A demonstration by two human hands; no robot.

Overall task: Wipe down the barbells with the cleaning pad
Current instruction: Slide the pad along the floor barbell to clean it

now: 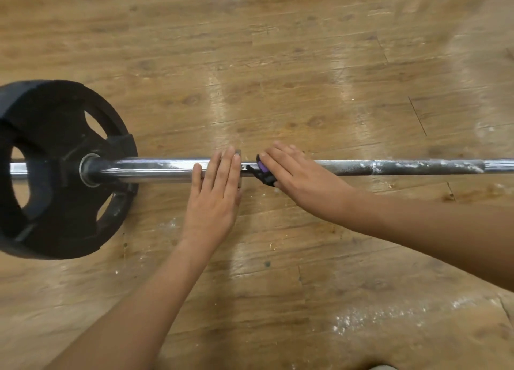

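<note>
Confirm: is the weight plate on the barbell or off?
On. The barbell passes through the centre hole of the black weight plate, with chrome showing on both sides of it.

The left hand (214, 202) and right hand (297, 175) are bare, forearms (133, 300) too.

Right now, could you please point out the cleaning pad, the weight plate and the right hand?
cleaning pad (263, 170): head view, purple edge.
weight plate (50, 125): head view, black face.
right hand (294, 175): head view, back of hand.
</note>
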